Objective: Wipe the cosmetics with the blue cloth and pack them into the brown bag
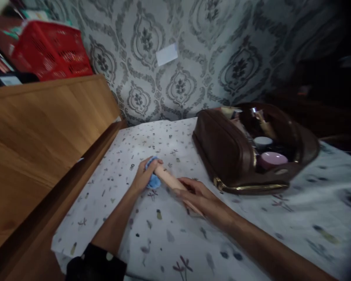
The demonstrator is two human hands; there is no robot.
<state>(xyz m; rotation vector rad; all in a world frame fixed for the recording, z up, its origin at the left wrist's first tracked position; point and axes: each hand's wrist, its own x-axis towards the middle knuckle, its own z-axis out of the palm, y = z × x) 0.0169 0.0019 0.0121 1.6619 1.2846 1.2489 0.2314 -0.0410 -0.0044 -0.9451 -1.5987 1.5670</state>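
Most of the lower frame is covered by a white cloth printed w/ small plants & sunglasses (pixel 160 226). Right of centre, a brown, smooth, leather-look bag w/ a gold-coloured zip (pixel 219 148) is set on it, open & packed w/ small containers (pixel 273 160). Near frame centre, the R grip (pixel 206 201) is closed round the lower-right end of a pale-peach, flat, oblong case (pixel 171 180), material unclear (prob. plastic or card). The case is held slanting from upper left to lower right, left of the bag; whether it's lifted clear of the printed cloth can't be told. Its upper-left end is pinched by the L grip (pixel 142 175), in which a small, crumpled, light-blue, soft cloth (pixel 154 182) is also clamped.

Handling (judged): the case should be light & stiff, poss. slippery if smooth-finished; contents, if any, may be fragile, so hard squeezing is best avoided. It's best taken by the long edges nr the lower-right end, w/ the other end steadied. The blue cloth should be v. light & limp, best bunched under the fingertips.
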